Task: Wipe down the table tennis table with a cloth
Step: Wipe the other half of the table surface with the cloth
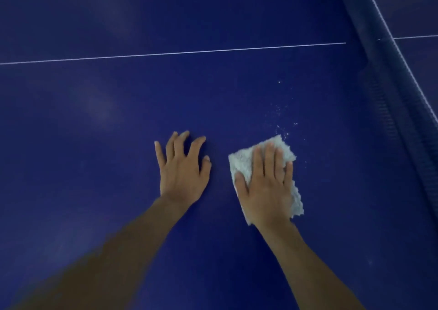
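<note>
The blue table tennis table (118, 167) fills the view. A white folded cloth (241, 165) lies flat on it right of centre. My right hand (267, 186) presses down on the cloth with straight fingers, covering most of it. My left hand (182, 167) rests on the bare table surface just left of the cloth, fingers spread. Small white specks (282, 120) are scattered on the table just beyond the cloth.
The dark net (391, 84) with its white top band runs diagonally along the right side. A thin white centre line (173, 53) crosses the table beyond my hands. The other half of the table (417, 6) shows past the net.
</note>
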